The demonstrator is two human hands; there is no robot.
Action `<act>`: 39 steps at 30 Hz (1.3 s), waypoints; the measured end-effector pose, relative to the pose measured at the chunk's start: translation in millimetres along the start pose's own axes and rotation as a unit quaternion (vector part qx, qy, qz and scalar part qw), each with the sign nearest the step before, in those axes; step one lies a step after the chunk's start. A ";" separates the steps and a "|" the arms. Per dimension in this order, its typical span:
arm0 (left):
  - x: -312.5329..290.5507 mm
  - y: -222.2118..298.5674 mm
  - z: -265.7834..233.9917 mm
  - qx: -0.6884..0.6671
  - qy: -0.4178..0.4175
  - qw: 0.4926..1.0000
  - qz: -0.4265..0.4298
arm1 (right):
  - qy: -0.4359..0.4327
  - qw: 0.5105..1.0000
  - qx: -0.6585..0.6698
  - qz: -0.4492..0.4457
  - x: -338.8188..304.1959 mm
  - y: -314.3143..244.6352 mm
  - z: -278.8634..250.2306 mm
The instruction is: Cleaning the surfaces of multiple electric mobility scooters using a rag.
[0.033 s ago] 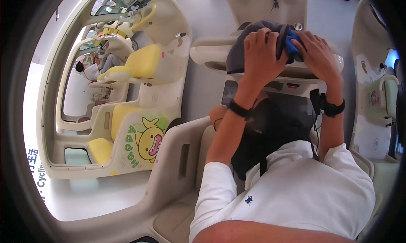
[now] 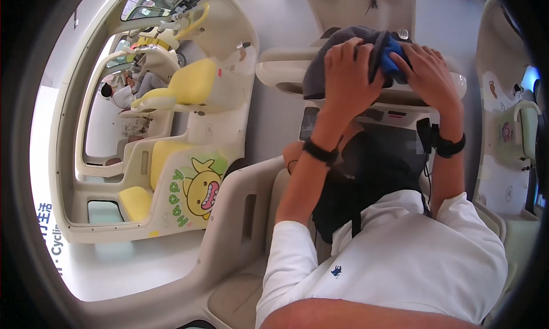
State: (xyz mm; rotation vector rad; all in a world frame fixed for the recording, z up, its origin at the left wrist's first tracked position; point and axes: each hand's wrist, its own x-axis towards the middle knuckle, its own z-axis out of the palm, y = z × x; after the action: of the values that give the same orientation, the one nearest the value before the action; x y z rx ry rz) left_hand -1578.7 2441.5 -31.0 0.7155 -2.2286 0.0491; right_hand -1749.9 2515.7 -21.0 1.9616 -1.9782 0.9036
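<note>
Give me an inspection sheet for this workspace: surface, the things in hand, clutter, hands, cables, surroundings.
Surface: cream moulded shell, glossy, under both hands.
Things in hand: grey cloth bunched on the shell; blue cloth tucked against it.
Clutter: nothing seen.
Hands: left hand grips the grey cloth; right hand closes over the blue cloth; a black band on each wrist.
Cables: nothing seen clearly.
Surroundings: cream car body with yellow seat and cartoon sticker to the left; another person sits beyond it.

Yellow cartoon sticker (image 2: 201, 187), cream shell side
</note>
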 end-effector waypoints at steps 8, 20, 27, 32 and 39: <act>-31.2 -77.0 -49.5 -0.016 0.017 1.000 0.013 | 0.012 0.997 -0.034 -0.062 36.9 -94.3 56.1; -18.9 -127.8 -68.5 -0.075 0.013 0.959 -0.271 | 0.096 0.983 0.086 -0.135 57.0 -119.6 73.8; -15.9 -105.9 -55.5 0.000 -0.034 0.984 -0.176 | 0.088 0.984 0.113 -0.107 26.3 -109.0 50.9; -0.5 -42.3 -50.6 -0.045 -0.056 0.987 -0.147 | -0.048 0.971 0.207 -0.108 -22.5 -94.7 -37.5; 10.2 54.0 -3.3 -0.280 -0.007 0.959 0.046 | 0.120 0.965 0.226 0.061 -5.4 -71.1 -58.6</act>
State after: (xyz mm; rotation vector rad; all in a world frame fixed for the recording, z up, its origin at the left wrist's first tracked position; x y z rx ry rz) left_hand -1609.4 2482.8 -11.6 0.2996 -2.1359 -0.5224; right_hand -1696.7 2558.0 41.6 1.8336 -1.8890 1.6623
